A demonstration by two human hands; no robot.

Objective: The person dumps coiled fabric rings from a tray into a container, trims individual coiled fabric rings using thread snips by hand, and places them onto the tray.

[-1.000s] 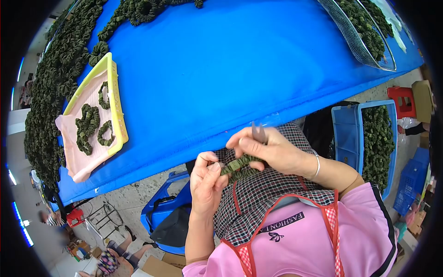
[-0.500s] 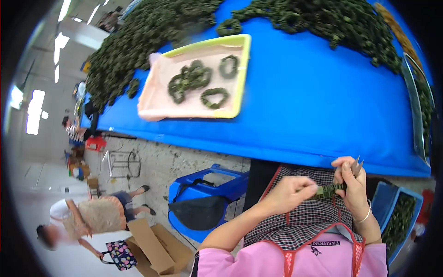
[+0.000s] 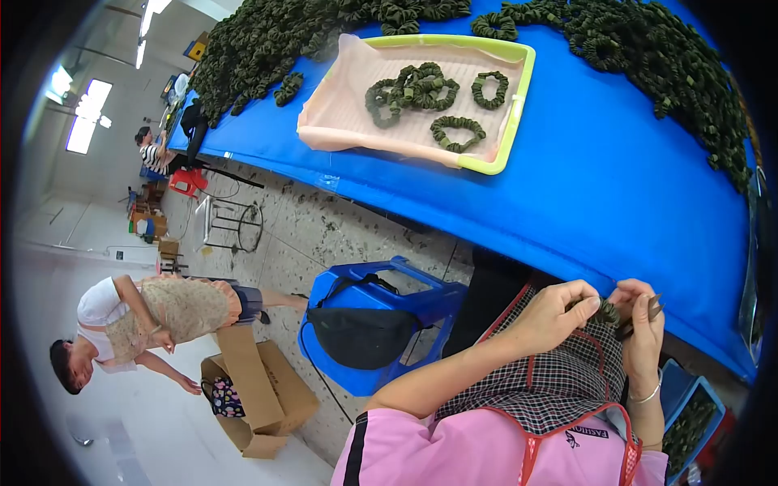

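In front of my apron, a dark green scrunchie (image 3: 604, 311) is gathered between my two hands at the table's front edge. My left hand (image 3: 559, 314) pinches its left side with thumb and fingers. My right hand (image 3: 642, 324) closes around the other side, and also keeps a small pair of thread snips (image 3: 655, 306) with the blades poking out past the fingers. The fingers cover part of the scrunchie. Beyond my hands, a lined yellow-green tray (image 3: 509, 121) holds several more scrunchies (image 3: 428, 85).
Big heaps of green scrunchies (image 3: 267, 57) lie along the far side of the blue table (image 3: 583, 170). A blue stool (image 3: 421, 292) carries a black bag (image 3: 365, 328). A blue crate (image 3: 693, 409) stands at right. Left are a person (image 3: 170, 312) and a cardboard box (image 3: 279, 389).
My view has shifted, so the tray appears farther right. My hands have drawn closer together, and the stretched scrunchie now looks bunched. The other person's patterned bag is now in the cardboard box.
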